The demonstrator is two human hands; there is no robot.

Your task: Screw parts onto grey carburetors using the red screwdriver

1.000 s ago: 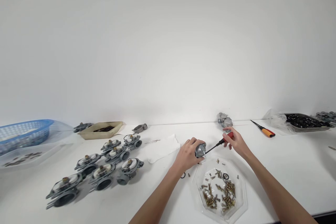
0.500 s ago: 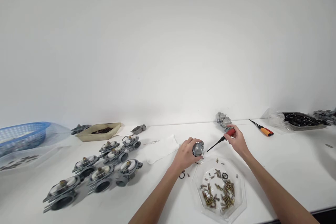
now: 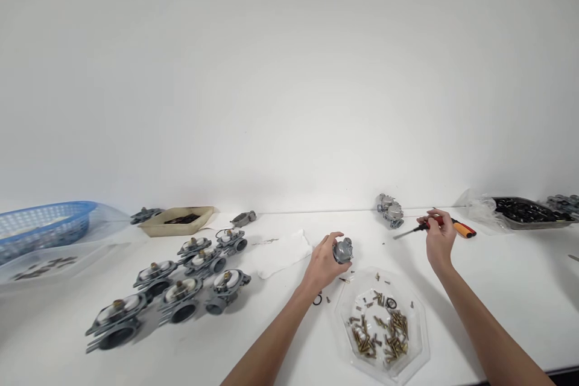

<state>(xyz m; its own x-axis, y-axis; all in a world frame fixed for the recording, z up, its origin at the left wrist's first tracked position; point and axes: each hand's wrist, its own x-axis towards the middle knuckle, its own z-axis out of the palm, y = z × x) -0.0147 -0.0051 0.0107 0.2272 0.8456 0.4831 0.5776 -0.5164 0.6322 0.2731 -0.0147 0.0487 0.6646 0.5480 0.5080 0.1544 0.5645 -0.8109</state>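
The left hand (image 3: pixel 323 264) is curled closed around a small silver die-cast carburettor body (image 3: pixel 342 250), holding it up near the middle of the white table (image 3: pixel 497 289). Well apart to the right, the right hand (image 3: pixel 436 234) has its fingers clamped on a red-handled screwdriver with a thin black shaft (image 3: pixel 409 231), whose tip points left. Just beyond that hand lies an orange-and-black screwdriver (image 3: pixel 464 229). Near both hands sits a clear octagonal plastic tray (image 3: pixel 425 338) holding loose brass screws (image 3: pixel 375 332) and a black rubber O-ring (image 3: pixel 391 303). Another black rubber O-ring (image 3: pixel 317 300) lies on the table outside it, below the left wrist. To the left, grey carburettors (image 3: pixel 181 295) stand grouped beside a folded white cloth (image 3: pixel 283 253).

The carburettor body is held in one hand above the tray, so a slipped grip could drop it among the screws and scatter them. A careless wrist movement could also send the loose O-ring rolling away. The right hand is close enough to the orange-and-black screwdriver to knock it aside.
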